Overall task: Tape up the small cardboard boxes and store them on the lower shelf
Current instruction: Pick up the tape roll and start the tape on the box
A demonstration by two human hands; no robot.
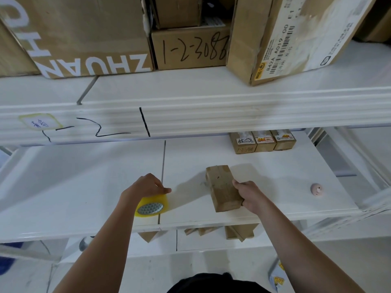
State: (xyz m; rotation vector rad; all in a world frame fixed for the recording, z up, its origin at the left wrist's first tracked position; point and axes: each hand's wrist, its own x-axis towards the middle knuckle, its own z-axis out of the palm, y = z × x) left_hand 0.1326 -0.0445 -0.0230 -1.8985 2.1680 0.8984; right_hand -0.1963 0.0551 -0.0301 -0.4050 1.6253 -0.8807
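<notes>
- Head view: a white shelf [84, 187] fills the middle of the picture, with a second white shelf board [190, 89] above it and a lower level partly visible beneath its front edge.
- The right hand [251, 195] grips a small cardboard box [222, 187] from its right side, thumb on the top face and fingers curled round the near right corner; the box lies flat on the middle shelf, its long side running away from the camera.
- The left hand [148, 186] holds a yellowish roll of tape [151, 207], fingers curled over the top of it, the roll's open core facing the camera; it sits at the front of the same shelf, left of the box and apart from it.
- At the back right of this shelf three small labelled boxes [263, 141] stand side by side, touching.
- A small pink round object [316, 189] lies on the shelf well to the right of the held box.
- On the upper shelf stand large cartons: one printed with white letters [80, 34], one with handwritten numbers [190, 49], and a tilted one with a barcode label [281, 39].
- Under the front edge, flaps of further cardboard boxes [239, 231] show on the lower level.
</notes>
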